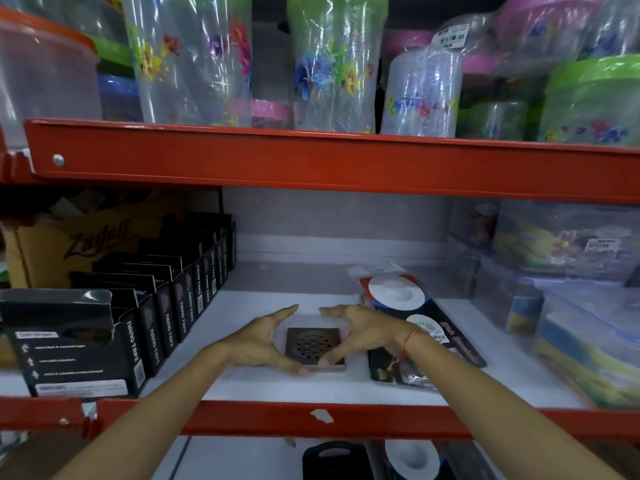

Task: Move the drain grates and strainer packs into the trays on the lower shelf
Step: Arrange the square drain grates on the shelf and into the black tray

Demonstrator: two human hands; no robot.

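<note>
A square metal drain grate (pixel 313 346) with a round perforated centre lies flat on the white shelf (pixel 263 382). My left hand (pixel 263 342) curves around its left side, thumb touching the front edge. My right hand (pixel 360 329) curves around its right side, thumb on the front right corner. Fingers of both hands are spread, and the grate rests on the shelf. To the right lies a black strainer pack (pixel 446 341) with white round strainers, partly under my right wrist. Below the red shelf edge, on the lower shelf, another strainer pack (pixel 412 457) and a black item (pixel 332 459) show.
A row of black nano tape boxes (pixel 145 317) fills the shelf's left side, with a cardboard box (pixel 69 244) behind. Clear lidded plastic containers (pixel 571 306) stand at the right. The red beam (pixel 311 161) above carries wrapped plastic jars. A red front rail (pixel 242 417) edges the shelf.
</note>
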